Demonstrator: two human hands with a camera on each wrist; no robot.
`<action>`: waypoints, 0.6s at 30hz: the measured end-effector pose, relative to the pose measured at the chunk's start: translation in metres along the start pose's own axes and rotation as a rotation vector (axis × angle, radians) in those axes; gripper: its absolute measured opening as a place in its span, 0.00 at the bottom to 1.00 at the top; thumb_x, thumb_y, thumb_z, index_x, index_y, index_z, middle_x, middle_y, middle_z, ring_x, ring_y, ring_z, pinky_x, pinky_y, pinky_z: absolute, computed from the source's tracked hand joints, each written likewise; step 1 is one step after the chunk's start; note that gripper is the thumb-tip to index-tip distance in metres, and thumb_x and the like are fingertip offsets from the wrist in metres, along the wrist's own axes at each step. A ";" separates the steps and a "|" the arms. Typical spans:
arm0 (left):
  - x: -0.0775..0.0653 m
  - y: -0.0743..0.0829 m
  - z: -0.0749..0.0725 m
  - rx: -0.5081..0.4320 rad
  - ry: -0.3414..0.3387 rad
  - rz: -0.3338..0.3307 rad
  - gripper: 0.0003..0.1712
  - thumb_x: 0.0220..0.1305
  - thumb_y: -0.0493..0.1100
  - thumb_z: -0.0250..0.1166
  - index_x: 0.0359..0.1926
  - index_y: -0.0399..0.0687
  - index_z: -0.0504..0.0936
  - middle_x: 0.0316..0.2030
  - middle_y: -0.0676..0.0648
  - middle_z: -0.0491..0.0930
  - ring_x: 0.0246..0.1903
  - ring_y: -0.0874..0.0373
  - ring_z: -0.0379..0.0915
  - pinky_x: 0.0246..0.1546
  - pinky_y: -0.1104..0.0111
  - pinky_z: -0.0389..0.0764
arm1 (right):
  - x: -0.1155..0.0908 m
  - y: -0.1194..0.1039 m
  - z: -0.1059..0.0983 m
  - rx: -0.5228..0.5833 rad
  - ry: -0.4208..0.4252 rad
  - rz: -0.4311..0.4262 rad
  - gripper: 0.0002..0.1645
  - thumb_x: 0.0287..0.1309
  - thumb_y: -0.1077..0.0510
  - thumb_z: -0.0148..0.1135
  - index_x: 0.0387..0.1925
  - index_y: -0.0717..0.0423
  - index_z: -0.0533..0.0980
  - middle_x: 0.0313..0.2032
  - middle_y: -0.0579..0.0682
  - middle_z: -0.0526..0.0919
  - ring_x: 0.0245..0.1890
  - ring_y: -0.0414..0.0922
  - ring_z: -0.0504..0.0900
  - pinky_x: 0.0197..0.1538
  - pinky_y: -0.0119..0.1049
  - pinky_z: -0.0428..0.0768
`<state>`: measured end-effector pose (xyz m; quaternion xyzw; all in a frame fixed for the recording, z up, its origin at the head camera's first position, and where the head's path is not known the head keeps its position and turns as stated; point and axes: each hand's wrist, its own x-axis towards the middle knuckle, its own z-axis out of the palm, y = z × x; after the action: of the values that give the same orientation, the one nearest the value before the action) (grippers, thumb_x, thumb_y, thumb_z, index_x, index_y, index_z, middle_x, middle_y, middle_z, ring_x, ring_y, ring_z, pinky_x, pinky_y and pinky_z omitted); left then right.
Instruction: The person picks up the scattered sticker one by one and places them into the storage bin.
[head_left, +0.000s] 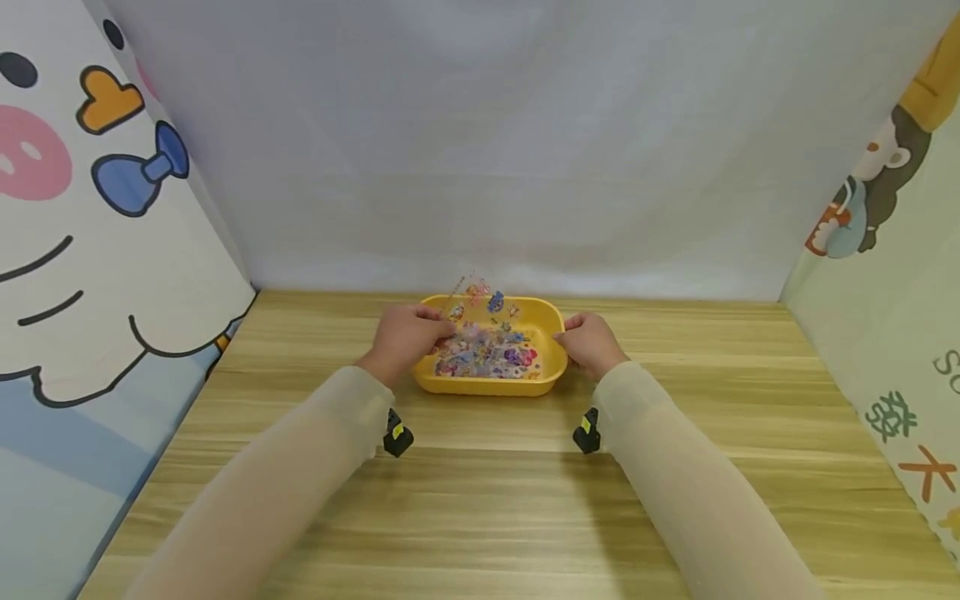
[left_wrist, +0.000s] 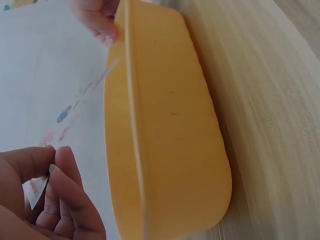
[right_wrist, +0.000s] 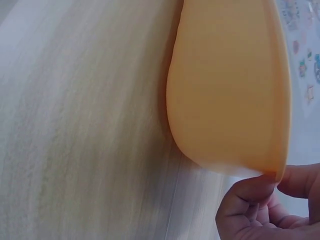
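A yellow plastic basin [head_left: 495,387] stands on the wooden table, with a pile of clear sheets of colourful cartoon stickers [head_left: 480,354] inside. My left hand [head_left: 408,335] pinches one transparent sticker sheet [head_left: 480,298] between thumb and fingers, tilted up above the basin's left side. In the left wrist view that sheet [left_wrist: 62,116] appears nearly edge-on. At the other end, my right hand [head_left: 591,342] grips the basin's right rim. The right wrist view shows thumb and fingers [right_wrist: 250,192] pinching that rim, with the basin wall [right_wrist: 230,90] beside them.
The wood-grain table [head_left: 495,500] extends in front of the basin and to both sides. A pale cloth wall [head_left: 480,150] rises directly behind it. Cartoon-printed panels flank the table at left [head_left: 75,250] and right [head_left: 885,275].
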<state>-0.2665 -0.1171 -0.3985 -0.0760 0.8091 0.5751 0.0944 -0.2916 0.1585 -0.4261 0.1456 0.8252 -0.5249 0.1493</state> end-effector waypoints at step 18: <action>0.002 0.002 0.027 0.634 0.014 0.125 0.34 0.69 0.60 0.67 0.10 0.53 0.67 0.08 0.53 0.62 0.09 0.61 0.54 0.13 0.67 0.61 | -0.002 0.000 -0.002 0.020 -0.009 0.003 0.14 0.74 0.62 0.58 0.54 0.65 0.69 0.47 0.60 0.73 0.35 0.49 0.76 0.52 0.48 0.81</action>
<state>-0.2673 -0.0912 -0.4060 0.0030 0.9517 0.2984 0.0724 -0.2900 0.1598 -0.4245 0.1459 0.8189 -0.5337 0.1525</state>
